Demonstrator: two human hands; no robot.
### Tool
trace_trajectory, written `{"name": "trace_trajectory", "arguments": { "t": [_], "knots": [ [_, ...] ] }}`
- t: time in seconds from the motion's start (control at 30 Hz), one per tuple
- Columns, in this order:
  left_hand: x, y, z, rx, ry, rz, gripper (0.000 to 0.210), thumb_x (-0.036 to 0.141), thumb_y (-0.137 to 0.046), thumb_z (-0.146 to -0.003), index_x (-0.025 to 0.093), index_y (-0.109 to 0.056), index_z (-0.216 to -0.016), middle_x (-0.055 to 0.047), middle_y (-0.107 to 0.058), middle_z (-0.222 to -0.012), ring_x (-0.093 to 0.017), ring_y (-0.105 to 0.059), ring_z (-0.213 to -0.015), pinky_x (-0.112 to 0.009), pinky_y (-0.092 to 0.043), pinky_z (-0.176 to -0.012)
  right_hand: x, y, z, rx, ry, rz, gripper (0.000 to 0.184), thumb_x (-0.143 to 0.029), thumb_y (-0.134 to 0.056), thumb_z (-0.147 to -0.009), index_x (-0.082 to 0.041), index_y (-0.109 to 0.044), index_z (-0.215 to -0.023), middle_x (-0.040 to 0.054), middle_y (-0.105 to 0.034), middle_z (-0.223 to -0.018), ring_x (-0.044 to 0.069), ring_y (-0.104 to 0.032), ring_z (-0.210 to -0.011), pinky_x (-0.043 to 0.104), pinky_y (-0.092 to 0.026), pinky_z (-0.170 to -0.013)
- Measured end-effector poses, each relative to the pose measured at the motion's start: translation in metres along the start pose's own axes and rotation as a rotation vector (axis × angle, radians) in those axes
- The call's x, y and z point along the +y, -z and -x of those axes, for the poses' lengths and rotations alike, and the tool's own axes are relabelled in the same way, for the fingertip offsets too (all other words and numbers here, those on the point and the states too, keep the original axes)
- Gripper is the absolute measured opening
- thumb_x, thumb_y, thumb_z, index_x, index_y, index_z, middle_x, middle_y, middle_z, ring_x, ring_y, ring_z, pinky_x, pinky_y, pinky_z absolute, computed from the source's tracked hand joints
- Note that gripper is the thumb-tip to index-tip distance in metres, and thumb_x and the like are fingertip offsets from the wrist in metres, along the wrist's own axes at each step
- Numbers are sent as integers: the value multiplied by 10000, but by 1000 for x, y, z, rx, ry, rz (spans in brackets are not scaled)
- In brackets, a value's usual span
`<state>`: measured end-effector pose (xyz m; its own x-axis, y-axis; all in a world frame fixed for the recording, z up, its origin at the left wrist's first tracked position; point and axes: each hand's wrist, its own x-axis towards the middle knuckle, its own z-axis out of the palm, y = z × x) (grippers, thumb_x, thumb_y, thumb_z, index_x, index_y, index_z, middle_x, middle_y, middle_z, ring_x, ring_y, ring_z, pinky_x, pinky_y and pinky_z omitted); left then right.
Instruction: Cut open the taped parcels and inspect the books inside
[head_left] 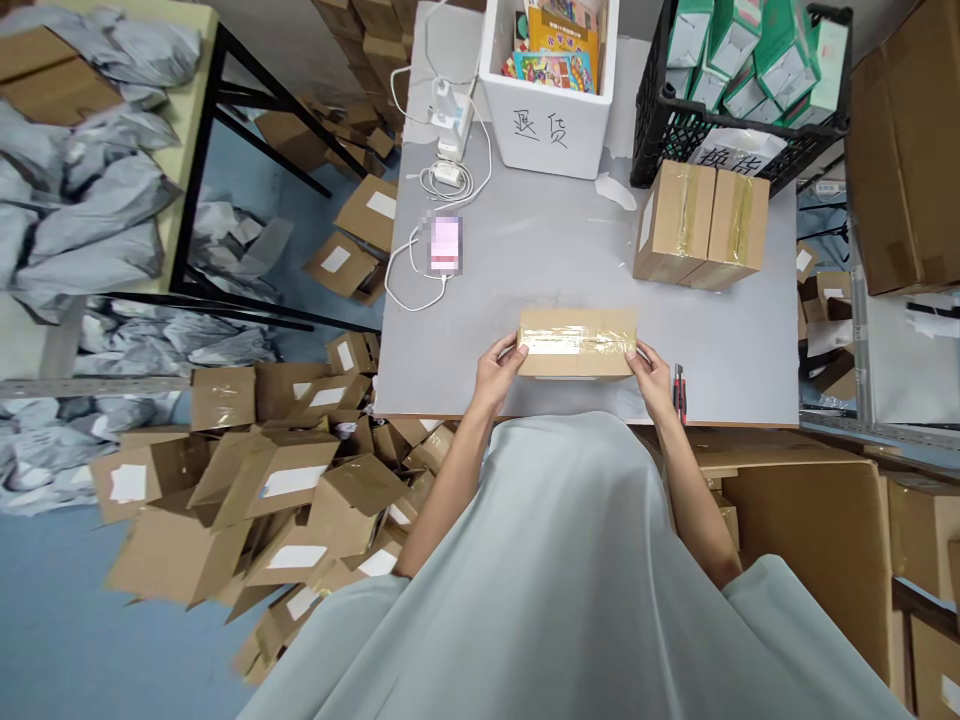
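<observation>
A taped cardboard box (577, 360) is at the front of the grey table (540, 240), with clear tape along its top and a pale label under the tape. My left hand (498, 370) grips its left end, thumb on the near corner. At the right end my right hand (651, 376) holds it the same way. Just right of that hand lies a red and black box cutter (679, 393). The box's underside is hidden, so I cannot tell whether it touches the table.
Two taped boxes (697, 225) stand at the right, before a black crate (742, 120) of green-and-white boxes. A white bin (551, 120) holds colourful books. A phone (445, 245) is on a cable at left. Opened cartons (285, 500) pile on the floor; grey parcels (97, 200) fill a shelf.
</observation>
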<state>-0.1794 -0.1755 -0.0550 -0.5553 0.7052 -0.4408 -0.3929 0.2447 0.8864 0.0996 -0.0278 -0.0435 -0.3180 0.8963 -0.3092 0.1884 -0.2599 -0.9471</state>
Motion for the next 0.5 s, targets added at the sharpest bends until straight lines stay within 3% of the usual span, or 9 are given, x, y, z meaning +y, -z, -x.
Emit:
{"name": "trace_trajectory", "arguments": {
  "t": [0.23,0.5],
  "knots": [
    [-25,5,-2,-23,51,-73,781,619,-937,-743,186,-748,-1365,-182,-711,-1518,-401,-671,-1411,-559,-532,-1212,34,1,-10,-60,-100,-8,855,-754,-874,-721,-204,-742,-1363,174,-705,-1537,373,-651,-1452,587,-470,-1292],
    [-26,7,-14,-17,53,-101,712,588,-917,-789,210,-739,-1365,-163,-684,-1555,-356,-677,-1387,-499,-549,-1183,28,7,-30,-113,-89,25,768,-704,-903,-717,-227,-758,-1302,158,-720,-1511,357,-686,-1383,551,-517,-1244]
  ]
}}
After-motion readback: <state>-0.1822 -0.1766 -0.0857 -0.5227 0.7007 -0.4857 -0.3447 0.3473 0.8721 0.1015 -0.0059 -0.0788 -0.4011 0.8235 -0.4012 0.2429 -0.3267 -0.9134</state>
